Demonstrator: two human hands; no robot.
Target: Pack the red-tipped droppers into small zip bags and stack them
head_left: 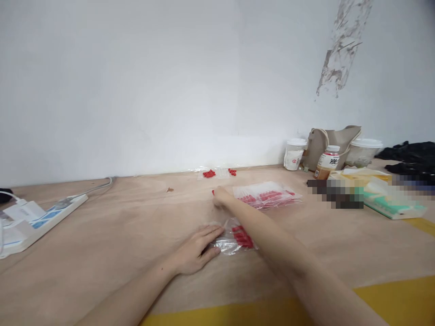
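Left hand [197,249] lies flat, fingers together, on a near clear plastic bag of red pieces [234,237]; right hand [220,197], farther, pinches one small red piece [213,192] beside a fuller clear bag of red pieces [268,195].

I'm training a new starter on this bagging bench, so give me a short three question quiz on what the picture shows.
1. True or false: the left hand lies flat on a clear plastic bag holding red pieces.
2. What does the right hand reach: A the power strip, B a red piece, C the bottle?
3. Which hand is farther from the person?

Key: 1 true. 2 B. 3 the right hand.
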